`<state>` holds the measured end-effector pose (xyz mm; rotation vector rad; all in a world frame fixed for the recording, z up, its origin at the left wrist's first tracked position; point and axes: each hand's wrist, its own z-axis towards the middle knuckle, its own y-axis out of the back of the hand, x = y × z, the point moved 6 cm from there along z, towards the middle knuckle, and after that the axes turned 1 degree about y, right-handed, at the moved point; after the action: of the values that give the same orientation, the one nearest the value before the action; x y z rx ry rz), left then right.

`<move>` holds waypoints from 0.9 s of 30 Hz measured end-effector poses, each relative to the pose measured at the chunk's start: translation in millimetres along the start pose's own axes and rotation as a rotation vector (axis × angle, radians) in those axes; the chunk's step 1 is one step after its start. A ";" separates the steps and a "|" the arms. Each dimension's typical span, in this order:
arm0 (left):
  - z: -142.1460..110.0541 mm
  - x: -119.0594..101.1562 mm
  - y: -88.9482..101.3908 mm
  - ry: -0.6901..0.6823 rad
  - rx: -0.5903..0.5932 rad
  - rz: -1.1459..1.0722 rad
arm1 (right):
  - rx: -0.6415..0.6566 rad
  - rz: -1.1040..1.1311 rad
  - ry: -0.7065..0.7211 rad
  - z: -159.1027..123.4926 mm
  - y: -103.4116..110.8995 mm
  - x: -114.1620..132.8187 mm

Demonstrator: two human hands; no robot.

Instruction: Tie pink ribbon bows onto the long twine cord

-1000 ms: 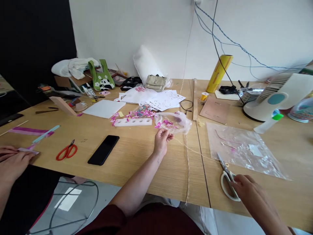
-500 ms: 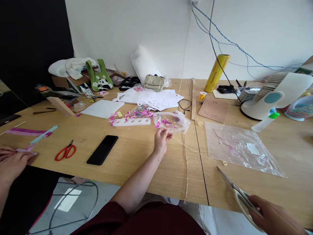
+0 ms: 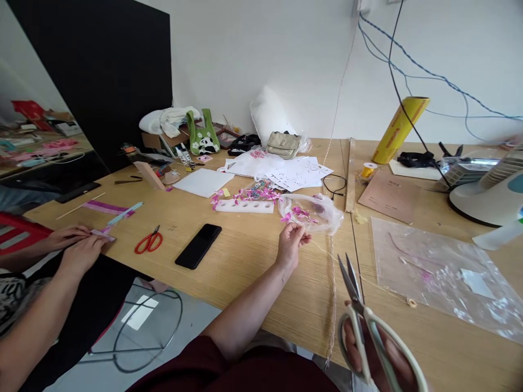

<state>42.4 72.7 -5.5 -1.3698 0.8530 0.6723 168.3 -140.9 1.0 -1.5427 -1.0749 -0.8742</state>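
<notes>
My left hand is closed in a pinch on a thin pale thread, close to pink petals. The thread runs right across the table to a small pale spool. My right hand has its fingers through the handles of white-handled scissors. The blades are parted and point up toward the thread. Between my hands a pale braided cord lies down the table and hangs over its front edge. Behind my left hand sits a clear plastic bag with pink petals in it.
A black phone and red-handled scissors lie to the left. Beyond them a co-worker's hands press on a purple strip. A flat plastic bag lies at right, near a white fan. A white holed block stands mid-table.
My right hand has lifted the white-handled scissors off the table, opened them and brought them left toward the thread. My left hand keeps its pinch. The view has swung left.
</notes>
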 end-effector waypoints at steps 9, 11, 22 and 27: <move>-2.0 -0.6 -0.4 0.006 0.019 -0.039 | 0.179 0.331 -0.139 55.5 -50.8 -19.2; -2.3 -1.4 -0.9 0.014 0.020 -0.049 | 0.188 0.352 -0.154 62.3 -52.5 -22.1; -5.3 -2.4 -1.3 0.004 0.060 -0.093 | 0.210 0.433 -0.108 86.2 -56.8 -24.3; -6.9 -1.3 -1.9 0.022 0.063 -0.096 | 0.192 0.458 -0.105 91.3 -57.9 -20.8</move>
<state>42.4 65.7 -3.4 -1.3544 0.8144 0.5525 107.8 -51.2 -19.0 -1.5950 -0.8013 -0.3700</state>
